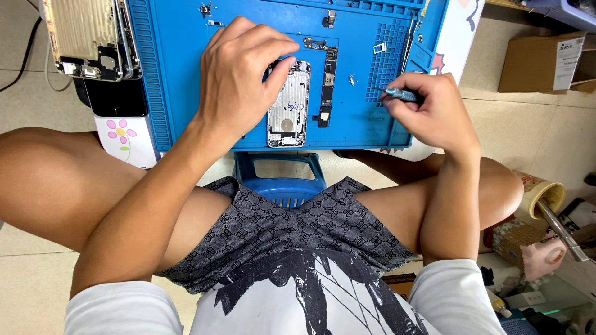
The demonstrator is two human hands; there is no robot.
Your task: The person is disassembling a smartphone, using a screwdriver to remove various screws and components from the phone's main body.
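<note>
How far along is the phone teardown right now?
Done: the phone shell lies open on the blue mat, and the logic board sits out beside it with small loose parts. In hand: the left hand steadies the shell; the right hand holds a small tool off to the side. Left: some components remain inside the shell.
</note>
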